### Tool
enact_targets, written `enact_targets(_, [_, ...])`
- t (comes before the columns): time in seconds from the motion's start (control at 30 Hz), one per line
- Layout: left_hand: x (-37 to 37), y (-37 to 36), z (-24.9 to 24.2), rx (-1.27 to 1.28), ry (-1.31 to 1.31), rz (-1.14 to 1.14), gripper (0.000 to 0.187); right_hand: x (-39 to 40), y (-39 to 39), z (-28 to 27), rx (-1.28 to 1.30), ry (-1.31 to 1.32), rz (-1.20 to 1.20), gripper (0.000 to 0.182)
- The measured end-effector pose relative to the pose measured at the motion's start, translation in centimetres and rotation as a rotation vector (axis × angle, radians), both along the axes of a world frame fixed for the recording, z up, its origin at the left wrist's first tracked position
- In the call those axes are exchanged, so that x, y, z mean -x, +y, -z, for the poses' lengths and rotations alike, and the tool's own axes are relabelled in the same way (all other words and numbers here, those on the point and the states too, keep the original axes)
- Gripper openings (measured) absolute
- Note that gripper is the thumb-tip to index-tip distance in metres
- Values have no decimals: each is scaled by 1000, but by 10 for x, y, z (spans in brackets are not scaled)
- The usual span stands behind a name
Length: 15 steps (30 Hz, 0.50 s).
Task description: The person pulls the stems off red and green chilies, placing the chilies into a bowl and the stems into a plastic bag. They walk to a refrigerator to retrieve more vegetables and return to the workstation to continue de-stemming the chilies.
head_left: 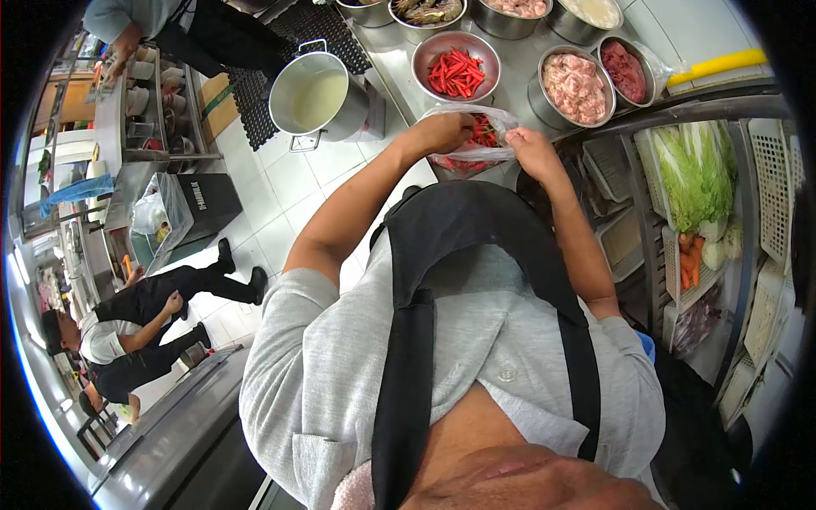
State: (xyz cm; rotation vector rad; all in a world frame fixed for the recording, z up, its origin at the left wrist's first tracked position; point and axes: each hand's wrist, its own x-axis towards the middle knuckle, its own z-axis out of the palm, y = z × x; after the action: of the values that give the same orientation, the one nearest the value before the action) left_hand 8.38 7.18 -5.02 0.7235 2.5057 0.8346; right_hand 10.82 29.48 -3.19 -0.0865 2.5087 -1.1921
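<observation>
A clear plastic bag (476,155) with red chilies (484,129) inside hangs at the edge of the steel counter, its mouth facing up. My right hand (534,155) is closed on the bag's rim, pinching it on the right side. At the left side of the mouth, my left hand (444,133) has its fingers curled in over the chilies. Its fingertips are partly hidden, so I cannot make out what they hold. Just beyond the bag stands a steel bowl (490,49) with a heap of red chilies (456,73).
Bowls of raw meat (578,88) and of shrimp (427,10) stand on the counter (520,72). A large pot (327,132) of pale liquid is at the left. Vegetable crates (693,268) fill the right side. Other people (140,319) stand at the left.
</observation>
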Motion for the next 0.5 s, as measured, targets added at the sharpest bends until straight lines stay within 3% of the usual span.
enact_targets(0.23, [-3,0,-18,-337,-73,-98,21,-5,-5,7,79,-9,67,34])
enact_targets(0.27, [-5,0,-21,-447,-130,-145,20,-6,-7,8,229,-14,106,31])
enact_targets(0.3, [-6,0,-24,-446,-132,-146,20,-7,-12,3,380,-16,146,28])
enact_targets(0.4, [-9,3,-29,-486,-152,-77,20,-13,-25,-17,513,45,137,21])
enact_targets(0.47, [-11,7,-29,-419,-13,-12,20,-11,-27,-5,524,108,142,19])
enact_targets(0.5, [-13,8,-31,-425,-69,-96,19,-10,-29,-4,534,170,150,18])
